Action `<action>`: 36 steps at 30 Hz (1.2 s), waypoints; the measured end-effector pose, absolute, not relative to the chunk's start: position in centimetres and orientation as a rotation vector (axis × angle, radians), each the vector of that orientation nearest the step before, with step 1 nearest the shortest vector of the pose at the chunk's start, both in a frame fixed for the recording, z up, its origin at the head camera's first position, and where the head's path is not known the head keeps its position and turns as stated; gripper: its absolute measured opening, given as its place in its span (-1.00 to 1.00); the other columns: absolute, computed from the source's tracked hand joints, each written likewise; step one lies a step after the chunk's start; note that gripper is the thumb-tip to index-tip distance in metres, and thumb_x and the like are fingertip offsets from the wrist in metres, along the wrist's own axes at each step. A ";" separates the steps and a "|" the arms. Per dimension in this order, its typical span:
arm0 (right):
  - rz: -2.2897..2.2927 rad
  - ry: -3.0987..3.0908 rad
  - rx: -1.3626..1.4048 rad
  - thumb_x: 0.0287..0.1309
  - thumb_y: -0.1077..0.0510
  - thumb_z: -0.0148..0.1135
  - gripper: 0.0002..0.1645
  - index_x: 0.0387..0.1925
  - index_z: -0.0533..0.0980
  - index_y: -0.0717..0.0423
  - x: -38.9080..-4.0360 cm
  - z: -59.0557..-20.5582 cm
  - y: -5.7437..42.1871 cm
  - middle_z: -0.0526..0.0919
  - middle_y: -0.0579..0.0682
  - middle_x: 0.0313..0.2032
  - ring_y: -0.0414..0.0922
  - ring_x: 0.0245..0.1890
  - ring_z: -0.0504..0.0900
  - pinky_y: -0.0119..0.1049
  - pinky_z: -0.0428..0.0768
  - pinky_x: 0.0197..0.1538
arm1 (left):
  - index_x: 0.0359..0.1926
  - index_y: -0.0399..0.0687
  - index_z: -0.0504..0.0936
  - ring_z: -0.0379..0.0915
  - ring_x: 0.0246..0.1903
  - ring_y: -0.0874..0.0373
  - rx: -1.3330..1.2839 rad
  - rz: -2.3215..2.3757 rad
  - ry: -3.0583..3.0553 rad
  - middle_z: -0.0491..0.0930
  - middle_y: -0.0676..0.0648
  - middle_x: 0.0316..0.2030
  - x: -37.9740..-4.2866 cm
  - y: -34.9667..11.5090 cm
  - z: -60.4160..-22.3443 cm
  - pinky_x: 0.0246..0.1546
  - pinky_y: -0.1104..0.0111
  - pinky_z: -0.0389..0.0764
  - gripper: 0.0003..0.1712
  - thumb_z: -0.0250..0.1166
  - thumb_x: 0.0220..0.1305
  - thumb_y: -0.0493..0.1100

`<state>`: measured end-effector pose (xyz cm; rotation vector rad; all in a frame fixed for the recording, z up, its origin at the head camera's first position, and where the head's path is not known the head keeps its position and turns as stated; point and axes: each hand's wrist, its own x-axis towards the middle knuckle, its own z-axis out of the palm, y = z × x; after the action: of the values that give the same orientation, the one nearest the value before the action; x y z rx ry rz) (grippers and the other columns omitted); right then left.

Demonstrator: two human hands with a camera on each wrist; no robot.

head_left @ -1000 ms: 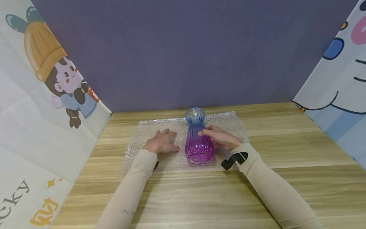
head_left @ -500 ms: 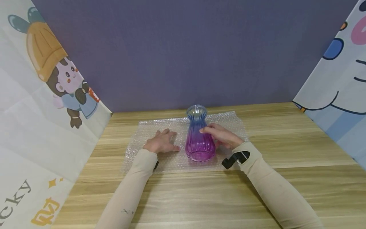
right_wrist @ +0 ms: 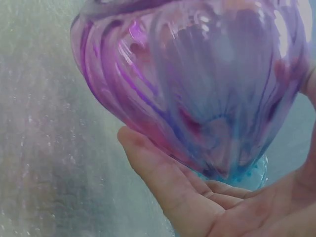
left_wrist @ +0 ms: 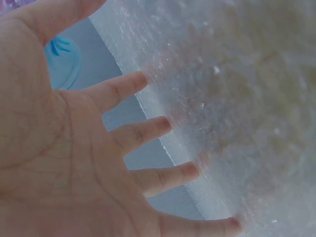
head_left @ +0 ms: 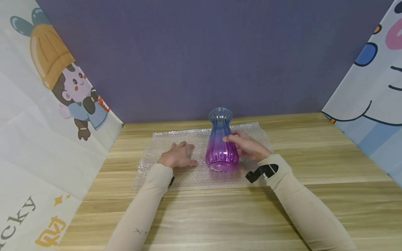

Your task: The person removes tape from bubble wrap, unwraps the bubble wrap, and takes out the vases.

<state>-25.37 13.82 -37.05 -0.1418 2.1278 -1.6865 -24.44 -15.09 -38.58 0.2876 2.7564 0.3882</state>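
A ribbed glass vase (head_left: 221,148), blue at the flared neck and purple-pink at the base, tilts slightly over a sheet of bubble wrap (head_left: 201,177). My right hand (head_left: 246,144) grips its right side, thumb across the front; in the right wrist view the fingers (right_wrist: 163,182) curl round the purple body. To the left of the vase, my left hand (head_left: 178,156) rests on the bubble wrap with its fingers spread. In the left wrist view those straight fingers (left_wrist: 143,133) touch the sheet, and the vase's blue rim (left_wrist: 64,64) shows behind the thumb.
The wrap lies flat on a wood-grain table (head_left: 201,219). A purple-grey panel (head_left: 220,59) stands along the back edge. Printed cartoon sheets hang on the left (head_left: 34,115) and right (head_left: 373,87) sides.
My right hand has raised the vase's neck and shifted the vase slightly back and to the right, making it more upright. The left hand has stayed on the wrap.
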 end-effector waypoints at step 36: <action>-2.010 2.078 -0.072 0.33 0.13 0.19 -0.05 0.56 -0.06 0.27 -26.3 -34.7 17.0 0.40 0.15 0.21 -0.07 0.05 0.55 -0.17 0.76 0.00 | 0.59 0.32 0.16 -0.32 0.60 -0.36 0.268 0.409 2.743 -0.13 -0.06 0.66 -24.5 -14.9 -38.8 0.28 -0.61 -0.04 0.02 0.38 0.20 0.35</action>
<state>-26.32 17.04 -34.74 -0.0716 2.0784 -2.0100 -24.50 -14.85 -38.81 0.2682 2.7434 0.4087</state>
